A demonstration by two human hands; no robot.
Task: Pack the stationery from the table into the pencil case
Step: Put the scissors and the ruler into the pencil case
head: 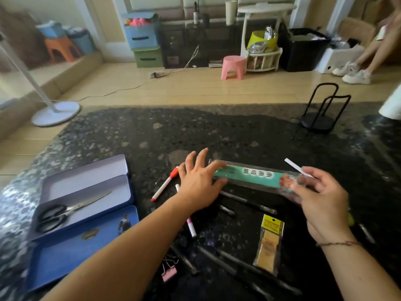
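An open blue tin pencil case (pixel 86 185) lies at the table's left, with black-handled scissors (pixel 65 212) in its tray and its lid (pixel 71 250) flat in front. A long green-labelled clear packet (pixel 253 175) lies mid-table. My left hand (pixel 199 181) rests spread over its left end, thumb and fingers around it. My right hand (pixel 319 196) pinches its right end, where a white strip (pixel 297 168) sticks out. A red-capped white marker (pixel 166 184), a pink-tipped marker (pixel 192 229) and several black pens (pixel 245 199) lie nearby.
A yellow-labelled small packet (pixel 270 244) and a pink binder clip (pixel 169 273) lie near the front edge. A black wire stand (pixel 321 111) stands at the back right of the dark speckled table (pixel 152 131). Beyond are a fan base, a pink stool and a seated person's legs.
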